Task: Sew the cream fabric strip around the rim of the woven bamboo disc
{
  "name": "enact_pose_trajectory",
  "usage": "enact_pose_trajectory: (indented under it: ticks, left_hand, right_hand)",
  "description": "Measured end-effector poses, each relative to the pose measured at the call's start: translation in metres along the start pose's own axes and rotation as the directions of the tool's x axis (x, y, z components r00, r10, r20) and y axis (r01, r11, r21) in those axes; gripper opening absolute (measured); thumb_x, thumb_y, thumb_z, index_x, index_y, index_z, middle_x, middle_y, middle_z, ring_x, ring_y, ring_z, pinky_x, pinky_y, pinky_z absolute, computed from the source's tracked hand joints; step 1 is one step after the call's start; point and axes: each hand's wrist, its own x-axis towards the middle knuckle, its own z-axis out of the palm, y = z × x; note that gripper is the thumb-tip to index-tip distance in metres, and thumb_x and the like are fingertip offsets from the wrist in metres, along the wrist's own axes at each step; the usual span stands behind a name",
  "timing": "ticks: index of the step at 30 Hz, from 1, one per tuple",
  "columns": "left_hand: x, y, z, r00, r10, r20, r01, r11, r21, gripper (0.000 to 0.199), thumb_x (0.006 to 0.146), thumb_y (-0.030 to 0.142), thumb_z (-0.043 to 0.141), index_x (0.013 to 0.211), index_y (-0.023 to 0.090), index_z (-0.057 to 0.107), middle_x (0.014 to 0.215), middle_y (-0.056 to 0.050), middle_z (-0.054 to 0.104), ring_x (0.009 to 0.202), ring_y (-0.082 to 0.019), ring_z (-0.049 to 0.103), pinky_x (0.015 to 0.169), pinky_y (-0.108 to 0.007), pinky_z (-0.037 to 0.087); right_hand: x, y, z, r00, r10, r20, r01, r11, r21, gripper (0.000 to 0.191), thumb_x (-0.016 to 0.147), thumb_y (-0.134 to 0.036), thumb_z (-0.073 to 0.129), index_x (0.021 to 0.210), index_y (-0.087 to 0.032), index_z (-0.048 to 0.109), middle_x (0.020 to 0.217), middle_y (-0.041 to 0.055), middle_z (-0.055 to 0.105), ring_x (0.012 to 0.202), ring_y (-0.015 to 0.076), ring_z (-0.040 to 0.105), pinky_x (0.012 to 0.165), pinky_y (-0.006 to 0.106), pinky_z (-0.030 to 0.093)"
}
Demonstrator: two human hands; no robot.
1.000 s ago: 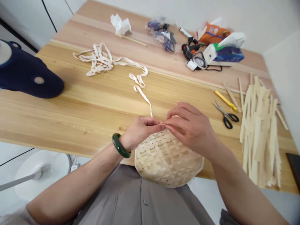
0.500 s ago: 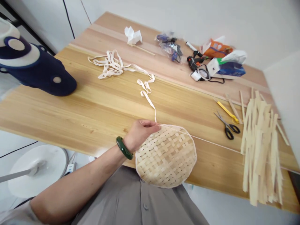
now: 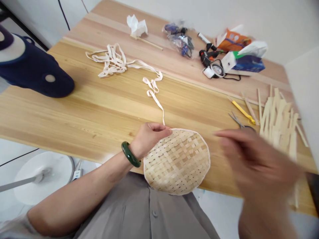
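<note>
My left hand (image 3: pixel 149 139), with a green bangle (image 3: pixel 130 154) on its wrist, grips the top left rim of a round woven bamboo disc (image 3: pixel 176 162). The disc's edge is bound in white ribbon. A cream ribbon (image 3: pixel 155 94) rises from the rim beside my left fingers and leads to a loose tangle (image 3: pixel 109 61) on the table. My right hand (image 3: pixel 256 162) is a blur to the right of the disc, fingers extended, apart from the disc. Motion blur hides whether it holds anything thin.
Bamboo strips (image 3: pixel 279 129) lie piled at the right, near scissors (image 3: pixel 236 121) and a yellow-handled tool (image 3: pixel 243 113). A glue gun (image 3: pixel 206 56), plastic bag (image 3: pixel 178 43), and boxes (image 3: pixel 243 63) stand at the back of the wooden table (image 3: pixel 87 116). A navy object (image 3: pixel 32 69) sits far left.
My right hand has moved from pinching the disc's rim to the right, away from it. The thin strand running right from the disc half a second ago no longer shows.
</note>
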Motion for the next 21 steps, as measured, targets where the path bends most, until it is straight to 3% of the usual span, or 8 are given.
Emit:
enact_pose_trajectory:
  ticks: [2, 7, 21]
  left_hand:
    - [0.0, -0.001, -0.001, 1.0, 0.009, 0.006, -0.009, 1.0, -0.012, 0.014, 0.071, 0.027, 0.078, 0.072, 0.014, 0.073, 0.066, 0.001, 0.068, 0.056, -0.007, 0.056, 0.053, -0.02, 0.042]
    - [0.002, -0.003, -0.003, 0.998, 0.047, 0.036, -0.045, 0.997, -0.059, 0.017, 0.069, 0.029, 0.08, 0.073, 0.013, 0.074, 0.069, 0.0, 0.069, 0.06, -0.008, 0.057, 0.057, -0.02, 0.044]
    - [-0.001, 0.0, -0.002, 0.998, 0.06, 0.023, -0.059, 0.998, -0.029, 0.018, 0.068, 0.03, 0.079, 0.071, 0.014, 0.072, 0.067, 0.001, 0.067, 0.058, -0.009, 0.056, 0.055, -0.022, 0.043]
  right_hand:
    - [0.003, -0.009, 0.017, 1.0, -0.012, 0.012, 0.012, 1.0, -0.021, 0.013, 0.093, -0.017, 0.057, 0.096, -0.023, 0.068, 0.084, -0.0002, 0.071, 0.066, 0.0116, 0.062, 0.056, 0.024, 0.046]
    - [0.005, -0.006, 0.052, 0.994, -0.04, 0.101, 0.049, 0.995, -0.082, 0.019, 0.094, -0.017, 0.053, 0.102, -0.02, 0.069, 0.095, 0.0009, 0.075, 0.083, 0.0159, 0.07, 0.069, 0.028, 0.049]
    - [0.007, -0.005, 0.053, 0.986, -0.027, 0.165, 0.042, 0.995, -0.087, 0.023, 0.096, -0.018, 0.047, 0.101, -0.019, 0.07, 0.098, 0.0053, 0.075, 0.086, 0.0182, 0.069, 0.073, 0.029, 0.049]
